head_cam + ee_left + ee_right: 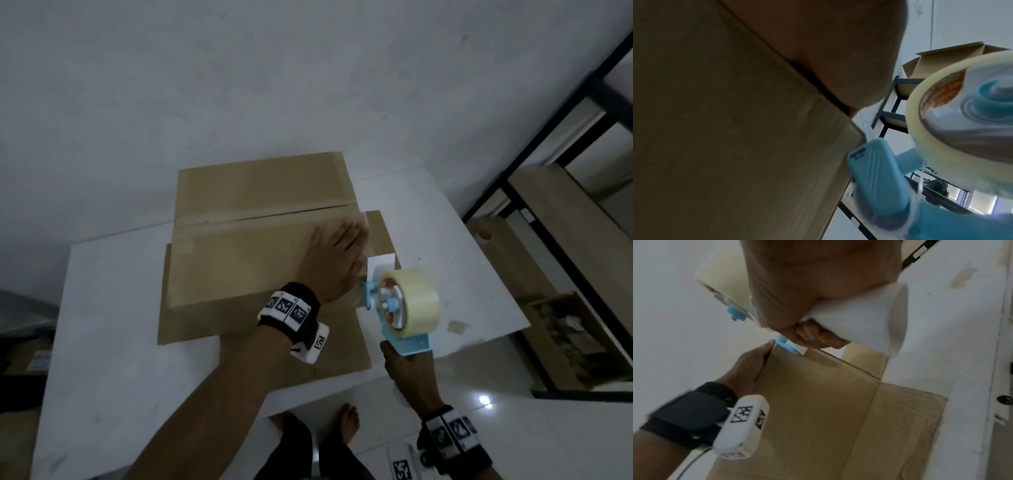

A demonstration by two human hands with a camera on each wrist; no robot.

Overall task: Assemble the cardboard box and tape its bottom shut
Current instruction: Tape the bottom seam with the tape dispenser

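A brown cardboard box (239, 260) stands on the white table (113, 308) with its closed flaps facing up, and a seam (267, 216) runs across them. My left hand (339, 253) lies flat on the box top near its right edge, fingers straight. In the left wrist view only its palm (828, 48) shows against the box (725, 129). My right hand (406, 366) grips the handle of a blue tape dispenser (400, 329), which carries a clear tape roll (411, 298). The dispenser's front end meets the box's right side. My fingers (813, 335) curl round the white handle (863, 318).
The box's lower flaps (260, 342) lie spread on the table towards me. A black metal shelf (561, 192) with cardboard boxes stands to the right. The table's front edge is close, and my bare feet (346, 425) are on the tiled floor below.
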